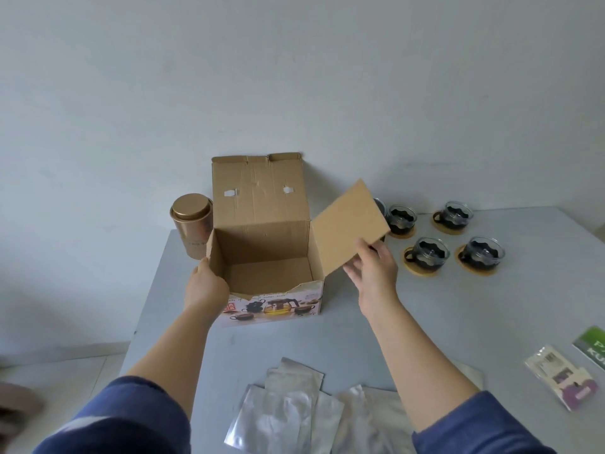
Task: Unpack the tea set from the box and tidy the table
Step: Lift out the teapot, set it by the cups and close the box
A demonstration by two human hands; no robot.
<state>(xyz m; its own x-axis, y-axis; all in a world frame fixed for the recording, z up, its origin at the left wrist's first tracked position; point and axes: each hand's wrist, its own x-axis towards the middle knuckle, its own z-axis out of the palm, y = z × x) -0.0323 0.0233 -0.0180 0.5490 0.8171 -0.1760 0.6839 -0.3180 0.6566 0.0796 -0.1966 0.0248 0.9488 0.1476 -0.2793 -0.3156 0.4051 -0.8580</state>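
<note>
An open cardboard box (262, 250) with printed tea-set pictures on its front stands mid-table, and its inside looks bare. My left hand (206, 283) grips the box's left wall near the front corner. My right hand (373, 267) holds the lower edge of the box's right side flap (347, 224), which stands tilted outward. The rear lid flap stands upright. Several glass cups (429, 253) in dark holders sit on round wooden coasters to the right of the box. One cup is partly hidden behind the side flap.
A gold tin canister (191, 227) stands at the table's back left corner beside the box. Several silver foil pouches (294, 411) lie near the front edge. A small packet (563, 381) and a green leaflet (592, 345) lie at the right. The grey table (458, 322) meets the wall behind.
</note>
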